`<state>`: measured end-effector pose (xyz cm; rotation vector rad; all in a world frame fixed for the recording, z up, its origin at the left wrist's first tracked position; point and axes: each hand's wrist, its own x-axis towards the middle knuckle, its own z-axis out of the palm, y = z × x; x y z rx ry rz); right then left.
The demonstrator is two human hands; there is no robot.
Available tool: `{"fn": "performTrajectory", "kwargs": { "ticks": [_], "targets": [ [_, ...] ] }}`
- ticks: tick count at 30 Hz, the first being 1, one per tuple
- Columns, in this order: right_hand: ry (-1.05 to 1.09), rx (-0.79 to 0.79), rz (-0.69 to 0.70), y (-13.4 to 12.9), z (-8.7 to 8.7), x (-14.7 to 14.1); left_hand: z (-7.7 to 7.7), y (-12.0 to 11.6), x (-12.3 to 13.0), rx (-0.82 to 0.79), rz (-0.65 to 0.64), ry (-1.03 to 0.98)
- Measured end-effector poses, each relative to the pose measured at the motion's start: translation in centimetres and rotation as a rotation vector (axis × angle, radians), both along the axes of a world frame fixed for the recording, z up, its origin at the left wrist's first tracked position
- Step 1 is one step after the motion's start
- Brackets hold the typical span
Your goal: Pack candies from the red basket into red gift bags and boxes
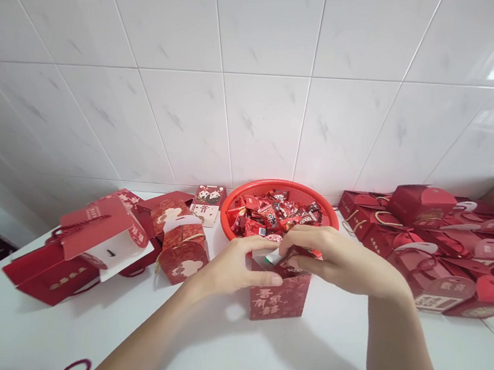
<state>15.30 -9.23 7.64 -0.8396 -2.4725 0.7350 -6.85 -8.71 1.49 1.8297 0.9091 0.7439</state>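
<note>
Gripping the open red box (278, 302) at its left rim with my left hand (237, 265) — thumb on the near face, fingers round toward the back. Box stands upright on the white bench (204, 348), long axis vertical, mouth up, lettered face toward me, straight ahead between both hands.

Key relation: my right hand (339, 259) comes over from the right, fingers bent down at the mouth, so it's right on the opening while the left has the side. A white scrap with a green edge (272, 256) shows under those fingertips; can't tell if it's pinched or just sitting in the box, so can't call the right hand's grip.

Off to the left, well apart from the box: a tilted carton (60, 273) with its flap open, then a patterned box (182, 249) with a gold cord. Just behind the working box — the red basket (285, 184), full of wrapped sweets (268, 211). Right hand overlaps its near rim in view; contact unclear. Heap of red boxes (441, 251) right of the basket, tiled wall (258, 126) behind.
</note>
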Motion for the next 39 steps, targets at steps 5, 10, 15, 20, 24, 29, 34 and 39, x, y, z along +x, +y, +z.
{"fn": "performTrajectory", "kwargs": {
  "ticks": [5, 10, 15, 20, 24, 29, 34, 39],
  "targets": [
    [-0.037, -0.022, -0.005, 0.0, -0.4, -0.6, -0.1, 0.1, -0.1, -0.012, -0.002, 0.013],
    [0.037, -0.047, 0.054, 0.0, -0.5, -1.2, -0.3, 0.1, 0.0, -0.014, 0.066, 0.049],
    [0.007, -0.066, 0.094, 0.0, -0.3, -1.3, -0.3, 0.0, 0.1, -0.028, 0.065, 0.026],
    [-0.011, -0.097, 0.123, 0.4, -0.7, -1.3, -0.2, 0.0, 0.1, -0.011, 0.076, 0.025],
    [-0.041, -0.114, 0.161, 0.6, -1.0, -1.2, -0.2, 0.0, 0.1, -0.015, 0.063, 0.003],
    [-0.042, -0.152, 0.208, 0.6, -0.7, -0.5, -0.1, 0.0, 0.1, 0.005, 0.035, 0.008],
    [-0.008, -0.156, 0.181, 0.5, -0.5, 0.2, 0.1, 0.0, 0.1, 0.027, 0.055, 0.048],
    [-0.036, -0.208, 0.137, 0.7, -1.0, -0.5, 0.0, 0.0, 0.1, 0.009, 0.061, 0.048]
  ]
}}
